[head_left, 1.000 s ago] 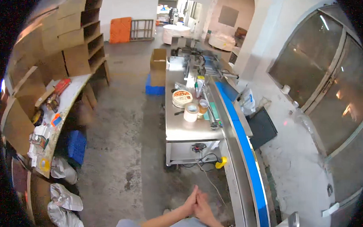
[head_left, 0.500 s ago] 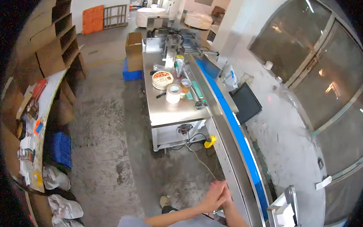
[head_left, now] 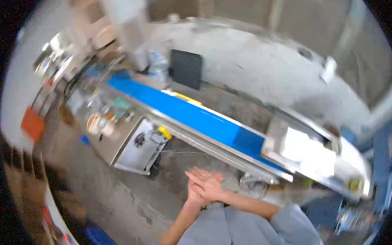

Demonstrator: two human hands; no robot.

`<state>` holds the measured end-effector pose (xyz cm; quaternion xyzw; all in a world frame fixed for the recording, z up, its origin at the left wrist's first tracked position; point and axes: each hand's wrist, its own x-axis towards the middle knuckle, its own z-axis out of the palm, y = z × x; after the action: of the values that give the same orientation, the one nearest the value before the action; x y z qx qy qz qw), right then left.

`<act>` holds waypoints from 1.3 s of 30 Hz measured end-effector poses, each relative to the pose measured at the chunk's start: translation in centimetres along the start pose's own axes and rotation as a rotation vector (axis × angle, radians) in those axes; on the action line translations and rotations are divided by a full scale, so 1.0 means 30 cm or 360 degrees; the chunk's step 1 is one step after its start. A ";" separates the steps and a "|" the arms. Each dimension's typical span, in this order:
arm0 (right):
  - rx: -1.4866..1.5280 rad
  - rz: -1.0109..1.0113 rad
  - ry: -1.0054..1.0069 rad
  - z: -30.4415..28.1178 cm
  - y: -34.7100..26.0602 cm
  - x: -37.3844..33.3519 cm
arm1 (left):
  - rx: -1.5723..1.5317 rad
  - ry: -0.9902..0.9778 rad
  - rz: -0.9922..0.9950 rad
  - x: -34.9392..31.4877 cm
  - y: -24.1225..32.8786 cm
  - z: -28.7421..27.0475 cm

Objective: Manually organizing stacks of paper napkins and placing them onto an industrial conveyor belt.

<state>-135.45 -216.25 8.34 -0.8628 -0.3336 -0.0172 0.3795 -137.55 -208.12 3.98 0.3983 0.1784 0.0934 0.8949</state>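
Blue conveyor belt [head_left: 182, 112], beyond the right hand [head_left: 211, 189], which lies across the left hand [head_left: 195, 194]; right fingers extended, left fingers' state indeterminable; metal table [head_left: 118, 142], far left.

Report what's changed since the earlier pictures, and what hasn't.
The view has swung to the person's right: the blue belt now slants across the middle, the steel table has shifted left in the picture, and more of the white material by the belt's near end shows. Nothing visibly taken or released. The left hand and right hand stay pressed together.
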 end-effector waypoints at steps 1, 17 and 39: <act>0.0168 0.0015 0.0051 -0.029 0.026 -0.034 | -0.0287 -0.0385 -0.0429 0.003 0.016 -0.001; 0.3301 0.0270 0.0977 -0.721 0.355 -0.478 | 0.0230 -0.0762 -0.0612 -0.011 -0.099 0.872; 0.2587 0.0536 0.0330 -0.634 0.238 0.006 | 0.0291 -0.1090 -0.0242 -0.041 0.199 0.581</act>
<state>-126.85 -232.31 17.32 -0.3526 -0.0720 0.2064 0.9099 -131.98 -216.36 19.52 0.4705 -0.0952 -0.1286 0.8678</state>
